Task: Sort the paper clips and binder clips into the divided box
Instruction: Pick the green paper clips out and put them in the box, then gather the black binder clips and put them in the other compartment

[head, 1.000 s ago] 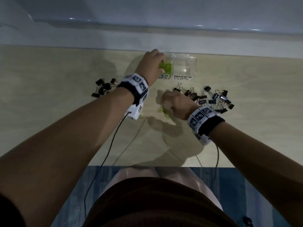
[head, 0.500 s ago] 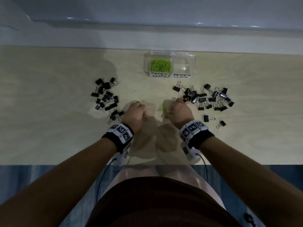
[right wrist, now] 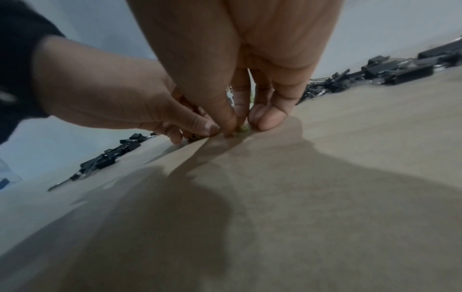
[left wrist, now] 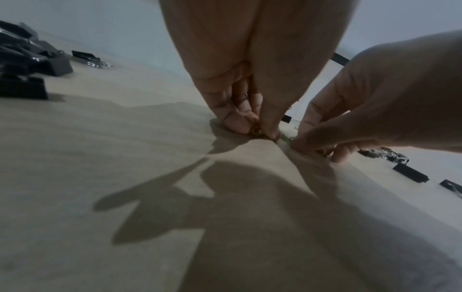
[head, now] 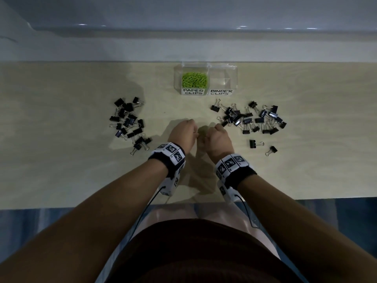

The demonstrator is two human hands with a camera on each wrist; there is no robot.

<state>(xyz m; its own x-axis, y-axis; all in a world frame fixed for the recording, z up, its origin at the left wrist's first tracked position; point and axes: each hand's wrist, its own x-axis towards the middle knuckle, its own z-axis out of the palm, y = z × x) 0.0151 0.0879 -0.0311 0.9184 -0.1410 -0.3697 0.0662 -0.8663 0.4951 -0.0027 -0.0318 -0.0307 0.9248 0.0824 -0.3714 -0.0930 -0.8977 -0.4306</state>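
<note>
A clear divided box [head: 205, 67] stands at the back of the table. Its PAPER CLIPS compartment holds a heap of green paper clips [head: 194, 80]; the BINDER CLIPS compartment [head: 223, 78] looks empty. My left hand [head: 183, 133] and right hand [head: 218, 137] sit knuckle to knuckle at the table's centre, fingers curled down onto the surface. In the left wrist view the left hand [left wrist: 255, 130] pinches at the table, and a bit of green paper clip [left wrist: 285, 137] shows beside it. The right hand [right wrist: 240, 126] pinches green paper clips [right wrist: 243, 128] against the wood.
Black binder clips lie in a left pile [head: 128, 121] and a wider right pile [head: 248, 118]. Two stray binder clips [head: 253, 143] sit nearer me on the right. The table's front edge [head: 81, 207] runs just beyond my lap, and a wall rises behind the box.
My left hand came back from the paper clip compartment to the table's centre. Both hands have drawn together over the loose green clips, which no longer show in the head view.
</note>
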